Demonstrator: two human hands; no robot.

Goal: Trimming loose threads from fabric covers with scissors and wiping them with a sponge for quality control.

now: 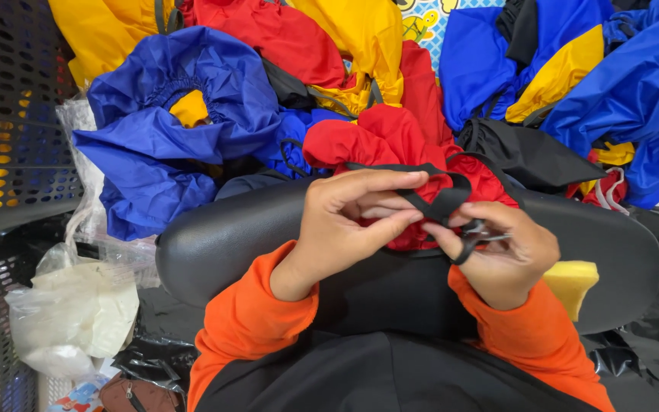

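Pinching black strap [440, 200] w/ left hand [345, 229]; right hand [509, 255] fingers grip small scissors [476, 236]. Strap looks soft, floppy, light; hold near the cut.

We're in bright orange long sleeves, both arms, cuffs bunched up w/ soft folds right at the wrists. Over the lap there's a dark, near-black garment, plain fabric, no print afaict. Left hand [342, 229] and right hand [506, 253] are bare, no gloves, rings or watch.
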